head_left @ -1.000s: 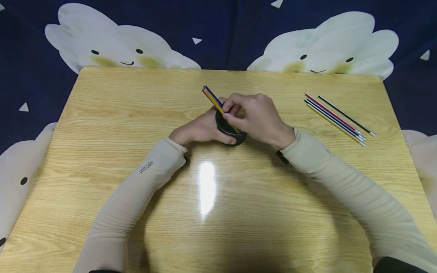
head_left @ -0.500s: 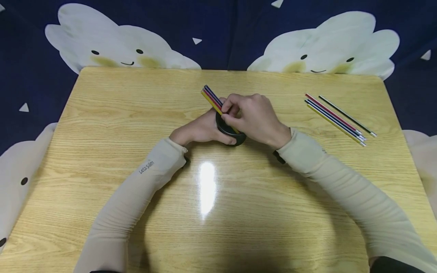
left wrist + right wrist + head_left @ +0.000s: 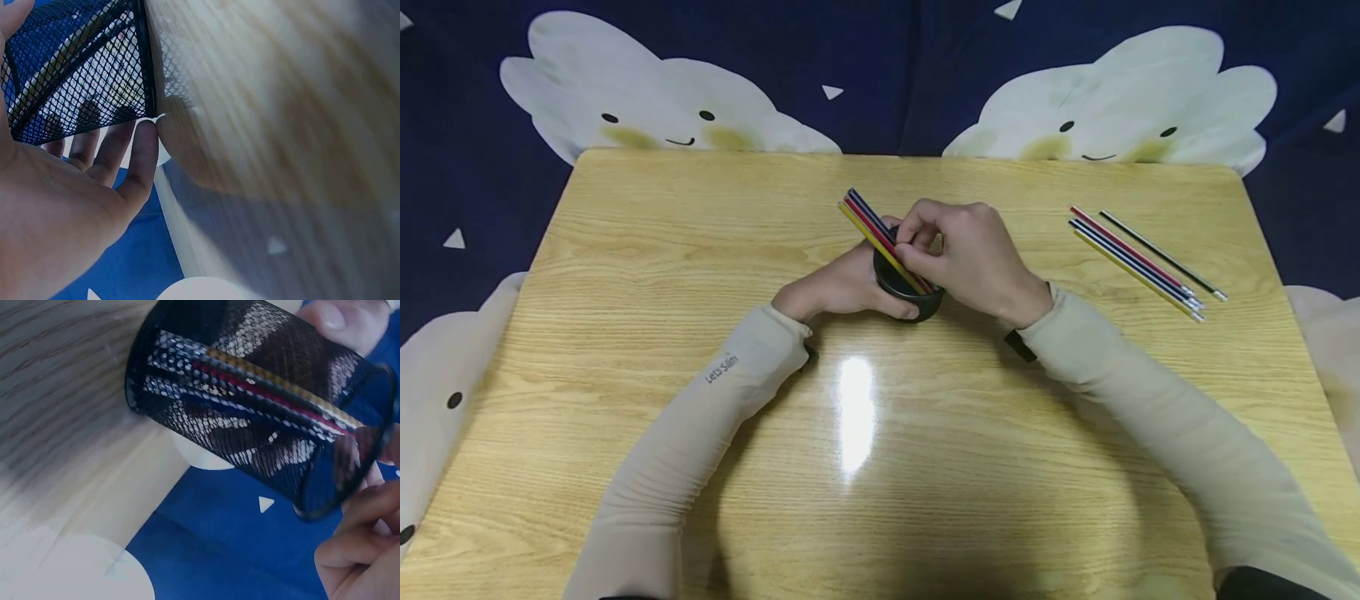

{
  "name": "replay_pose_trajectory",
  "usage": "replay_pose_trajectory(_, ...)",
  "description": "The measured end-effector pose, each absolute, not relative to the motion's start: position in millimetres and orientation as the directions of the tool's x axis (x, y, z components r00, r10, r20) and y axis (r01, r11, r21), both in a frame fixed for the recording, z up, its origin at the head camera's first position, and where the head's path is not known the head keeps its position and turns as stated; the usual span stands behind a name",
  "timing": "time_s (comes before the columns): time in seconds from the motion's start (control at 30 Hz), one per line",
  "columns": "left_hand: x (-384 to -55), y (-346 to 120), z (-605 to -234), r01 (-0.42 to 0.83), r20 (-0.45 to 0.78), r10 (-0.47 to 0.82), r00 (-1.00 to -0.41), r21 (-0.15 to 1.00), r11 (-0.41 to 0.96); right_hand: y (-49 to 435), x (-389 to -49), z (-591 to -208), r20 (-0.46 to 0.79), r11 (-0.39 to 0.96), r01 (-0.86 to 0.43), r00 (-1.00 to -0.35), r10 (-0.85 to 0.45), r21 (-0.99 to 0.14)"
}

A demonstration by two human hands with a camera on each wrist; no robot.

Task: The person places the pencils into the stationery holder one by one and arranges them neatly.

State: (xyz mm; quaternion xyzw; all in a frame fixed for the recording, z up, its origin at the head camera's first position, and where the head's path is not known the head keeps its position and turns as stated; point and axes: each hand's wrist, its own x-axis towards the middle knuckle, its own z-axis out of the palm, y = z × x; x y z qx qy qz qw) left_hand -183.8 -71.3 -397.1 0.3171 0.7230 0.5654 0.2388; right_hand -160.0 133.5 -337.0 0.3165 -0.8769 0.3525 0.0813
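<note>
A black mesh pencil cup (image 3: 910,308) stands near the middle of the table, its mesh wall also filling much of the right wrist view. My left hand (image 3: 846,279) grips it from the left, thumb on the near side and fingers round the far side. Several pencils (image 3: 872,229), yellow, red and dark, lean inside the cup with their upper ends pointing to the far left. Through the mesh in the right wrist view, the pencils (image 3: 262,387) reach down to the cup's base. My right hand (image 3: 973,258) pinches the pencils at the cup's rim with thumb and forefinger.
Several more pencils (image 3: 1135,262) lie side by side on the right of the wooden table (image 3: 700,208), white ends toward me. A dark blue cloth (image 3: 887,75) with white clouds hangs behind the table's far edge.
The pencils in the cup have spread from a tight bundle into a fan, the yellow one moving left of the rest. My right hand has shifted slightly right; my left has stayed put.
</note>
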Motion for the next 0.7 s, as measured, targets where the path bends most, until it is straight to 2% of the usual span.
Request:
replay_pose_trajectory(0.3, -184, -71, -396, 0.227, 0.002, 0.704, -0.71, 0.947, 0.226, 177, -154, -328, 0.343, 0.597, -0.555, -0.83, -0.439, -0.579)
replay_pose_trajectory(0.7, -183, -71, -397, 0.23, -0.014, 0.684, -0.729, 0.937, 0.264, 210, -151, -341, 0.309, 0.649, -0.56, -0.828, -0.469, -0.516)
